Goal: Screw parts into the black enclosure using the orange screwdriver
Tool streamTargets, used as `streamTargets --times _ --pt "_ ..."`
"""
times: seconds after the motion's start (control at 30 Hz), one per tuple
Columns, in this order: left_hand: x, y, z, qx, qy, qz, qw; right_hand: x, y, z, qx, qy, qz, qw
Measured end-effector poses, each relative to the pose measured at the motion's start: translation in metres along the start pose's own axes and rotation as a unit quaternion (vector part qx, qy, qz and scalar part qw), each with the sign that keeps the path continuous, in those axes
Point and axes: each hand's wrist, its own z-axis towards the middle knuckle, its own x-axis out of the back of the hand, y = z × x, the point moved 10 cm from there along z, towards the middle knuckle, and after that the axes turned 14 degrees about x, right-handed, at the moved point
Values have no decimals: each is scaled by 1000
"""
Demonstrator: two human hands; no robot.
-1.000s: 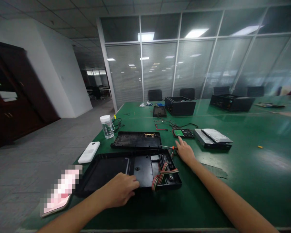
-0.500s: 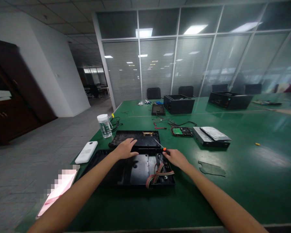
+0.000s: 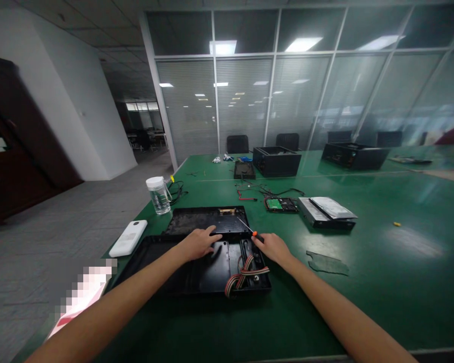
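My right hand (image 3: pixel 273 248) is closed around a screwdriver (image 3: pixel 254 234) with a dark handle, an orange collar and a thin shaft. The shaft slants up and left over the far black panel (image 3: pixel 196 222), which has a brass-coloured strip (image 3: pixel 227 212) at its back edge. In front lies a shallow black casing (image 3: pixel 208 277) with striped ribbon wires (image 3: pixel 245 275) at its right end. Above the seam between panel and casing, my left hand (image 3: pixel 199 244) has its fingers stretched out and holds nothing. Whether it touches the casing I cannot tell.
Left of the casing are a white power bank (image 3: pixel 128 239), a water bottle (image 3: pixel 159 195) and a pink-white, partly blurred object (image 3: pixel 79 302). To the right lie a green circuit board (image 3: pixel 275 203), a metal drive box (image 3: pixel 325 214) and a dark thin sheet (image 3: pixel 327 262). Black cases (image 3: pixel 277 161) stand farther back.
My left hand has shifted slightly right and towards me, from the far panel to the seam. The right hand keeps its grip on the screwdriver. The view has turned a little.
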Motion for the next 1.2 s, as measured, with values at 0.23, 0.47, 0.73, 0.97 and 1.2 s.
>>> streamTargets --times 0.23,0.47,0.73,0.97,1.2 --pt "13 44 21 -130 61 20 990 2 -7 2 53 12 6 999" --pt "10 55 25 -138 35 -2 990 2 -14 9 88 -15 8 996" --pt "12 65 40 -97 37 -84 991 0 -22 6 60 -8 5 998" --pt "-10 66 47 -45 75 -189 978 6 1 5 23 36 67 997" --pt "-14 63 43 -37 82 -227 970 12 13 5 14 67 92 993"
